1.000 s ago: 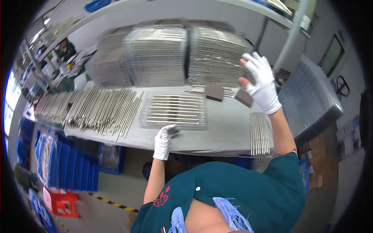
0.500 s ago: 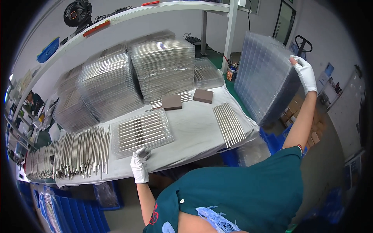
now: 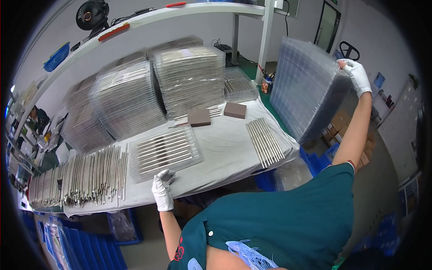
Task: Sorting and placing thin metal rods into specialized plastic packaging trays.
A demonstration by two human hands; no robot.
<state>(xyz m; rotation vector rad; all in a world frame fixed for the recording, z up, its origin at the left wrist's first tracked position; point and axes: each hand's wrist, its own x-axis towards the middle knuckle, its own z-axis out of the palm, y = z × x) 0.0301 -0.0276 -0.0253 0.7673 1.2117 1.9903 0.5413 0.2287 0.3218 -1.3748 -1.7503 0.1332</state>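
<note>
My right hand (image 3: 358,77), in a white glove with a bare thumb tip, is closed on the upper right corner of a tall stack of clear plastic trays (image 3: 303,90) standing on edge at the table's right end. How many trays are between the fingers is hidden. My left hand (image 3: 162,189), also gloved, is at the table's front edge with its fingers curled and nothing visible in them. Just beyond it lies a clear tray (image 3: 196,155) holding several metal rods (image 3: 164,150) side by side. A row of loose rods (image 3: 265,143) lies toward the right.
Tall stacks of filled trays (image 3: 191,83) line the back. Many rods (image 3: 94,177) lie at the left. Two brown blocks (image 3: 199,117) sit mid-table near a pen cup (image 3: 267,84). A white shelf beam (image 3: 202,7) spans above; blue bins (image 3: 92,247) stand below.
My right hand has moved slightly right and up, and the stack's upper right corner has shifted right with it. My left hand has stayed nearly in place.
</note>
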